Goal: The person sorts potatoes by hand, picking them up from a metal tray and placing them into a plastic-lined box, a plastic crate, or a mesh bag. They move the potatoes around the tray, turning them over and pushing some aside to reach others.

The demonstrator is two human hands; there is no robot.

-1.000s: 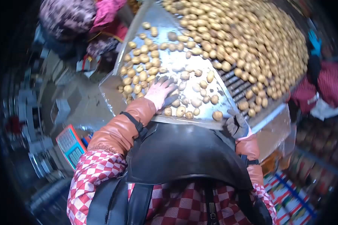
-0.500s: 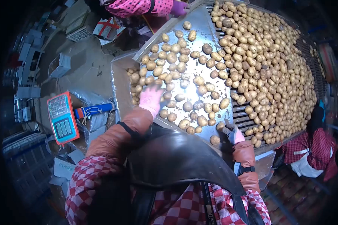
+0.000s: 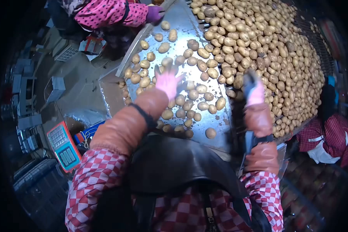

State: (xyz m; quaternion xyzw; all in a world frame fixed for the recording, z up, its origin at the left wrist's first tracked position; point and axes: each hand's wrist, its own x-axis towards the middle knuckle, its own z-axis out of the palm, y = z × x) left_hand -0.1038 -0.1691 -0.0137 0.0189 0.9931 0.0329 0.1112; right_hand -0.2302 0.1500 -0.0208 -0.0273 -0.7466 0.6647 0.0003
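My left hand (image 3: pixel 167 81), in a pink glove with dark fingertips, is over the sloping metal tray (image 3: pixel 212 127). Its fingers are spread among loose potatoes (image 3: pixel 145 82), with no potato gripped. My right hand (image 3: pixel 253 88), gloved in pink and dark grey, reaches to the near-left edge of the big potato heap (image 3: pixel 266 58). Motion smears its fingers, so whether a potato is in them is hidden. Potatoes lie scattered across the tray, one of them (image 3: pixel 210 133) by its near edge.
A co-worker's purple-gloved hand (image 3: pixel 155 14) rests at the tray's far left corner. Another person in a checked red sleeve (image 3: pixel 332 133) is on the right. An orange-framed scale display (image 3: pixel 63 147) stands at left, with an open carton (image 3: pixel 55 89) on the floor beyond.
My left hand has moved right and farther up the tray. My right hand has risen from the near edge to the heap. The view has shifted, and potatoes on the tray have moved.
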